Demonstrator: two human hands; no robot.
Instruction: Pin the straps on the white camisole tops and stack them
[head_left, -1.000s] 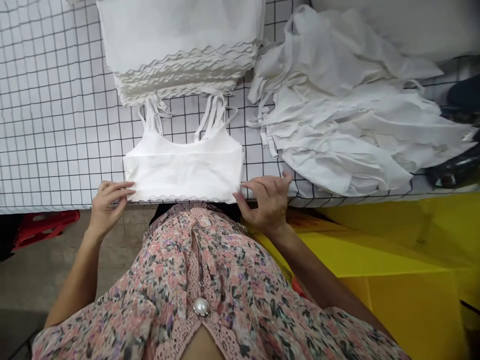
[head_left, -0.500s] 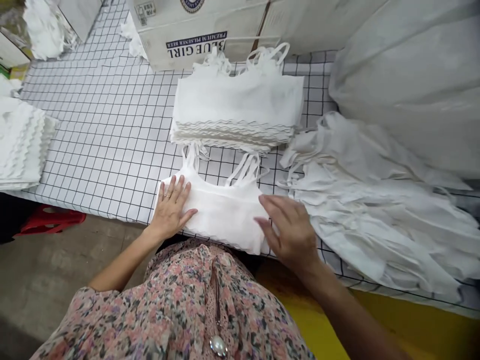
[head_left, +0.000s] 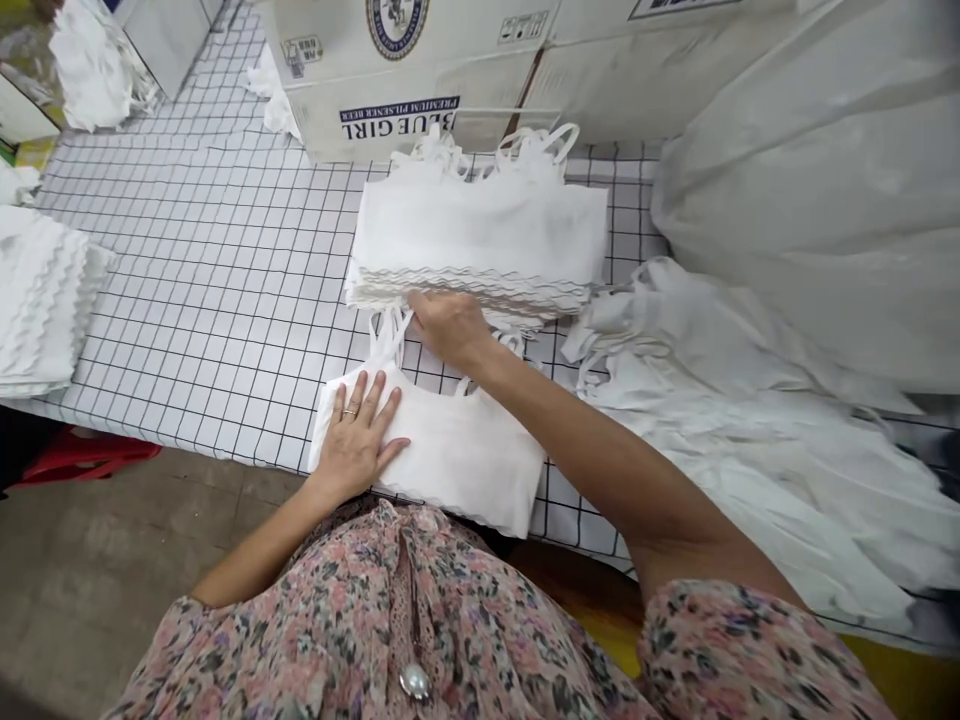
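A white strappy camisole top (head_left: 457,455) lies flat at the table's front edge, its wavy hem towards me and its thin straps pointing away. My left hand (head_left: 356,440) rests on the left part of it, palm down with fingers spread. Above the neckline, my right hand (head_left: 450,328) is closed, thumb and finger pinched at the top of the left straps (head_left: 388,338). The right forearm crosses over the right side of the top and partly hides the right straps. Just behind is a neat stack of similar white tops (head_left: 484,225), close to my right knuckles.
A loose heap of white garments (head_left: 750,430) covers the right side. Behind stand a printed cardboard box (head_left: 480,70) and a large whitish plastic bag (head_left: 817,200). Another folded pile (head_left: 41,300) sits at the left edge of the checked tablecloth (head_left: 202,260).
My right hand has moved from the top's right edge up and left to the left straps and closed there. The left hand stays flat on the fabric. The view has shifted slightly.
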